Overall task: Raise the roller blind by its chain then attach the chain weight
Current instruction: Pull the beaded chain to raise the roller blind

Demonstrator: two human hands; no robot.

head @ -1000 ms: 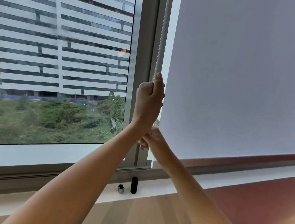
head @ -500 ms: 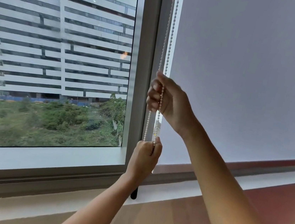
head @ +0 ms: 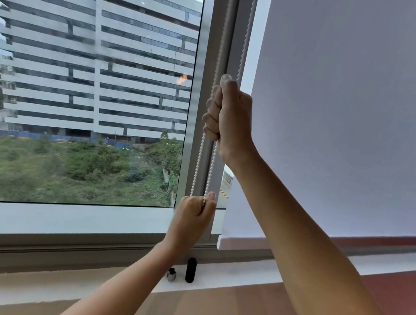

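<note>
Both hands on bead chain (head: 210, 168) beside roller blind (head: 350, 117).
Right hand (head: 229, 116) grip clamped high on chain; left hand (head: 193, 218) grip clamped lower.

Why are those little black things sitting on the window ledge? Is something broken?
Nothing looks broken. The black piece and small cap stand loose on the ledge, off the bead chain that the left hand and right hand grip.
</note>
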